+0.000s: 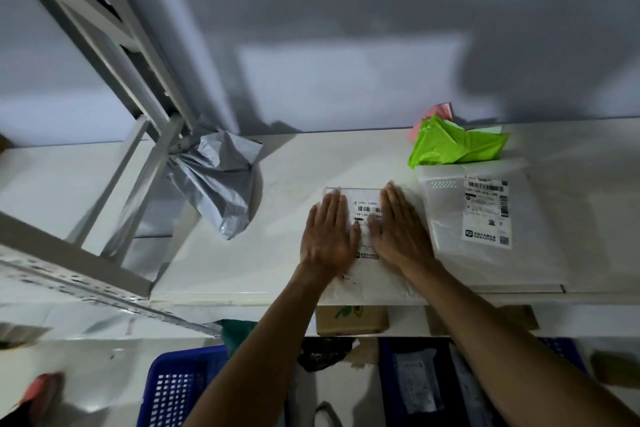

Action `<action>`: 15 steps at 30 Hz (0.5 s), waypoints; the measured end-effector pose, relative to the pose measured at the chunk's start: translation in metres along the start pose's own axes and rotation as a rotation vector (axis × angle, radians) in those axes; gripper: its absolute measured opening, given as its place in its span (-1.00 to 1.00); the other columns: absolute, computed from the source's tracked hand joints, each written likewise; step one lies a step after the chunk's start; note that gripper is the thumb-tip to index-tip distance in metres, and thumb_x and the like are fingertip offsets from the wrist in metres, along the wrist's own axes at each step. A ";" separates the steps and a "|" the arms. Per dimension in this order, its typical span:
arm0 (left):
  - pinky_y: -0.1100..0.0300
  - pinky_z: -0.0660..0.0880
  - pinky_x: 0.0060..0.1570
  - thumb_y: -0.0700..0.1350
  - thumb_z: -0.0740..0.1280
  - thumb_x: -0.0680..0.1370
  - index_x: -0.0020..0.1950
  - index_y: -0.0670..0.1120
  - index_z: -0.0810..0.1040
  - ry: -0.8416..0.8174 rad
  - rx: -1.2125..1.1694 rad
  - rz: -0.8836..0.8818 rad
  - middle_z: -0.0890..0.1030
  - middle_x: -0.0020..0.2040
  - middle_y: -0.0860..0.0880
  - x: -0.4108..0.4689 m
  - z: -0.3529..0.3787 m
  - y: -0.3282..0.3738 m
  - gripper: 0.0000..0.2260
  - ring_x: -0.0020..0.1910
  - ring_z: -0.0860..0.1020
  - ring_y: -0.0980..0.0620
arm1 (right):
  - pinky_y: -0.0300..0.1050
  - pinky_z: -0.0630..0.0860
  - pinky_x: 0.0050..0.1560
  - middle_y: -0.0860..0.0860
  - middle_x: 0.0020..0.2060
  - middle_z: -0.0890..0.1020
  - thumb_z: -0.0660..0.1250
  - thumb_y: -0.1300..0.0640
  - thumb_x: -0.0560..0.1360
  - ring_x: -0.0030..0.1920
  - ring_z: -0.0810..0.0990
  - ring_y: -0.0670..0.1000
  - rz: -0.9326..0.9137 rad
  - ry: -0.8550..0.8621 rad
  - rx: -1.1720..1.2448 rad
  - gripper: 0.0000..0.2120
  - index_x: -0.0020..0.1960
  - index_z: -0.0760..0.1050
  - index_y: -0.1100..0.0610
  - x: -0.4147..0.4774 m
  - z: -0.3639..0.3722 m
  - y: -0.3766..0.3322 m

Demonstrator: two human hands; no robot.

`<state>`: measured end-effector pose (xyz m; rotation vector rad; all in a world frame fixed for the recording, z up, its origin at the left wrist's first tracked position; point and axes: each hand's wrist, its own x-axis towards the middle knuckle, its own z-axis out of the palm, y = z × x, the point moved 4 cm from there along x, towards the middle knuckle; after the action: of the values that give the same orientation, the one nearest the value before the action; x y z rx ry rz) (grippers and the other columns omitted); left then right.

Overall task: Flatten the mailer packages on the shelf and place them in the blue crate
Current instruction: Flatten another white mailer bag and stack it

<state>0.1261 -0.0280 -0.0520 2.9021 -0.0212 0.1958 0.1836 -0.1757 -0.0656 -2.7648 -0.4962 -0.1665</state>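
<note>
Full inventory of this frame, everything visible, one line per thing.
shelf: one, white, across the middle
pressed mailer: one, white, shelf front, under both hands
right mailer: one, white, labelled, beside the pressed one
green mailer: one, green, crumpled, behind the right mailer
pink item: one, pink, behind the green one, mostly hidden
grey mailer: one, grey, crumpled, shelf left
rack: one, white, left
box: one, brown, under shelf
left crate: one, blue, bottom
right crate: one, blue, bottom, holds packages
left hand: flat on pressed mailer
right hand: flat on it
</note>
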 end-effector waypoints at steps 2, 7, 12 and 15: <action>-0.10 0.18 0.54 0.08 -0.04 0.68 0.61 -0.21 0.17 0.003 -0.029 0.049 0.13 0.62 -0.17 -0.011 0.008 0.013 -0.43 0.61 0.11 -0.11 | 0.09 0.27 0.52 0.19 0.57 0.23 -0.06 -0.10 0.60 0.58 0.21 0.11 -0.005 0.034 -0.026 -0.34 0.56 0.23 0.28 -0.002 -0.002 -0.002; 0.04 -0.02 0.60 0.05 -0.09 0.67 0.64 -0.15 0.07 0.028 -0.074 0.046 0.03 0.65 -0.08 -0.030 0.012 0.027 -0.44 0.63 -0.02 0.00 | 0.09 0.31 0.50 0.21 0.54 0.29 -0.06 0.00 0.65 0.55 0.27 0.15 -0.061 0.035 -0.078 -0.43 0.54 0.27 0.30 -0.018 -0.007 -0.012; 0.05 0.02 0.60 0.06 -0.05 0.68 0.64 -0.13 0.08 0.047 -0.084 0.036 0.05 0.65 -0.07 -0.029 0.009 0.027 -0.45 0.63 0.00 0.02 | 0.08 0.30 0.47 0.22 0.51 0.35 -0.10 0.00 0.70 0.53 0.31 0.17 -0.130 0.020 -0.034 -0.44 0.51 0.32 0.32 -0.052 -0.009 -0.017; 0.01 0.14 0.57 0.05 0.02 0.67 0.62 -0.16 0.18 0.086 -0.116 0.053 0.14 0.63 -0.13 -0.037 0.003 0.028 -0.46 0.62 0.08 -0.04 | 0.08 0.32 0.43 0.21 0.49 0.38 -0.01 -0.02 0.69 0.50 0.36 0.18 -0.146 0.045 -0.012 -0.47 0.48 0.38 0.31 -0.075 -0.013 -0.016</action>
<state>0.0892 -0.0564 -0.0537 2.7765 -0.0925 0.3178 0.1071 -0.1896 -0.0613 -2.7296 -0.6876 -0.2660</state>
